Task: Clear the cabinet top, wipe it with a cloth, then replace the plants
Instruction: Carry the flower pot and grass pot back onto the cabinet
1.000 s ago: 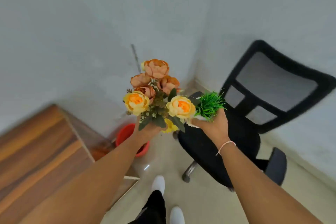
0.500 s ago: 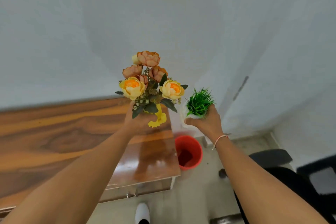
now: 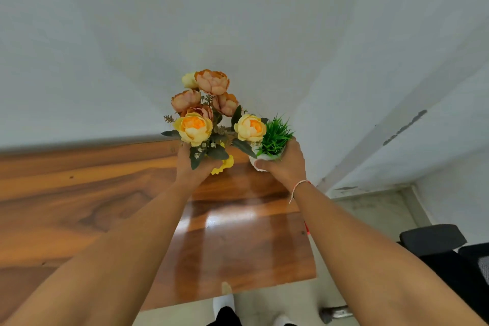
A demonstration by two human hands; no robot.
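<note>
Wood cabinet top (image 3: 79, 206) looks bare, so it is put-back time: left hand (image 3: 194, 167) grips the flower bunch (image 3: 209, 114), right hand (image 3: 284, 164) grips the little grass pot (image 3: 272, 140), both mid-frame and ready to go down gently.

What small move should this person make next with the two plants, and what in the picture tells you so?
Probably lower both onto the cabinet top near the wall. The left hand holds the flower bunch and the right hand holds the small grass pot above the bare wood.
</note>
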